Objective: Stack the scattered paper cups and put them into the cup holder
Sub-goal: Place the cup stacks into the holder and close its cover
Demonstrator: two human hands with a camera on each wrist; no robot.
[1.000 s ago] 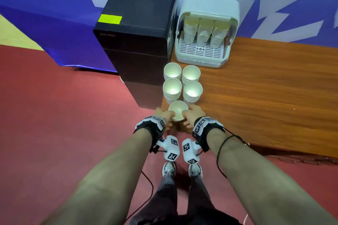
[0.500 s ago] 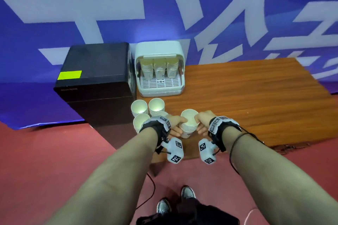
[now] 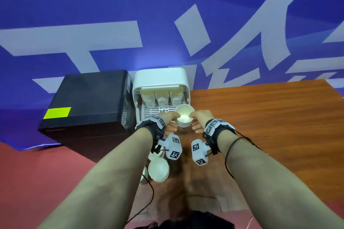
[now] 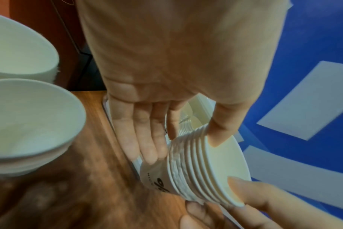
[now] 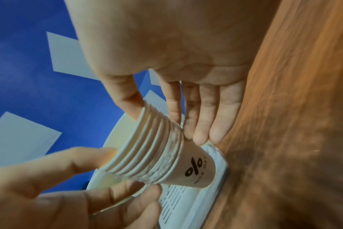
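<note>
A stack of several white paper cups [image 3: 184, 120] hangs tilted just in front of the white cup holder [image 3: 160, 82], mouth toward me. My left hand [image 3: 172, 122] and right hand [image 3: 195, 121] pinch it from either side. In the left wrist view the left thumb [image 4: 219, 133] lies on the rim of the stack [image 4: 196, 170], and straight fingers [image 4: 147, 139] press its side. In the right wrist view the right thumb [image 5: 127, 99] and fingers [image 5: 206, 120] hold the stack [image 5: 162, 155] the same way. Three cup stacks [image 3: 162, 98] hang inside the holder.
More cup stacks [image 3: 158, 170] stand on the wooden table [image 3: 260, 117] under my left wrist, seen large in the left wrist view [image 4: 29, 124]. A black box [image 3: 89, 102] stands left of the holder. A blue banner wall is behind, red floor at the left.
Both hands lifted the stack from the table's near edge and carried it forward to the front of the cup holder. The other stacks now lie behind my wrists.
</note>
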